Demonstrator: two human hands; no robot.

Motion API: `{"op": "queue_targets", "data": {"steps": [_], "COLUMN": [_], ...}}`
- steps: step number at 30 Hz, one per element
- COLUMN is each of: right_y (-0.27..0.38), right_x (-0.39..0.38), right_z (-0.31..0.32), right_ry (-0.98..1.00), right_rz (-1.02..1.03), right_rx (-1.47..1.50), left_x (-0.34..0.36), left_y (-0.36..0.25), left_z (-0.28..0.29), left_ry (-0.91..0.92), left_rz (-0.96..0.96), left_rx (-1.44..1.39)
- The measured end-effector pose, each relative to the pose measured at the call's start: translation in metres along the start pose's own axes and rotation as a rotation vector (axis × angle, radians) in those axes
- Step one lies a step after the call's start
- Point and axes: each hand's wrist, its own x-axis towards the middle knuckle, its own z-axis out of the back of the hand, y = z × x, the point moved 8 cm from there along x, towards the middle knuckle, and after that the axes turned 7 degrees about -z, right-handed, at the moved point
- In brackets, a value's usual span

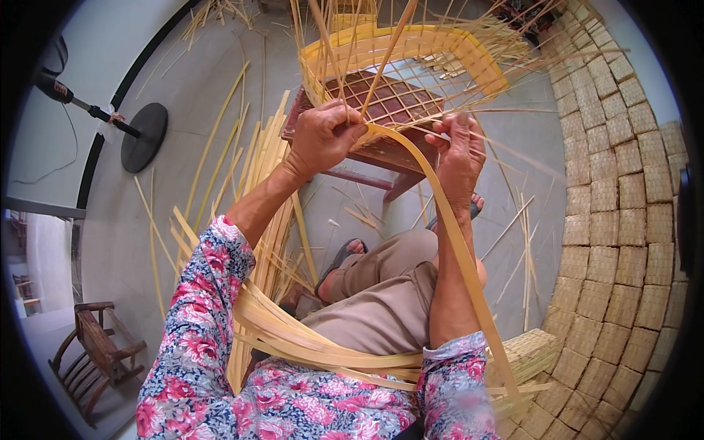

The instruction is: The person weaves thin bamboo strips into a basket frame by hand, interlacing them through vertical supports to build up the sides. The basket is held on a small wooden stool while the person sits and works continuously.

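Note:
A partly woven yellow bamboo basket (411, 44) with long loose stakes rests on a red-brown wooden stool (392, 176). My left hand (326, 136) is closed at the basket's near left corner, pinching the end of a flat yellow strip (447, 205). The strip arches right and down past my right forearm toward the lower right. My right hand (458, 147) is raised at the near right side, its fingers curled around thin splints beside the rim; exactly which one it grips is hard to make out.
Long bamboo strips (257, 147) lie left of the stool and across my lap. A stand with a round black base (147, 139) is at upper left, a wooden chair (103, 352) at lower left. Stacks of small woven pieces (616, 220) line the right side. My knees and sandaled feet are below the stool.

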Motion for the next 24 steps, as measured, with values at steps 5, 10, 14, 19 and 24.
{"op": "queue_targets", "data": {"steps": [5,10,14,19,24], "right_y": [-0.052,-0.077,-0.077,-0.052,-0.013], "right_x": [-0.003,-0.006,-0.005,-0.017,-0.023], "right_z": [0.034,0.039,0.042,0.031,-0.011], "right_ry": [-0.318,-0.377,-0.398,-0.331,0.013], "right_rz": [-0.385,-0.499,-0.485,-0.436,-0.198], "right_rx": [0.564,0.838,0.790,0.581,0.315], "left_x": [-0.002,-0.006,-0.003,-0.005,-0.005], "left_y": [0.000,-0.003,-0.009,-0.009,-0.009], "left_z": [-0.003,-0.004,-0.001,-0.004,-0.003], "left_ry": [-0.049,-0.114,-0.110,-0.186,-0.214], "left_rz": [-0.047,-0.008,-0.013,0.041,0.041], "left_rx": [-0.028,-0.096,-0.011,0.058,0.126]}}
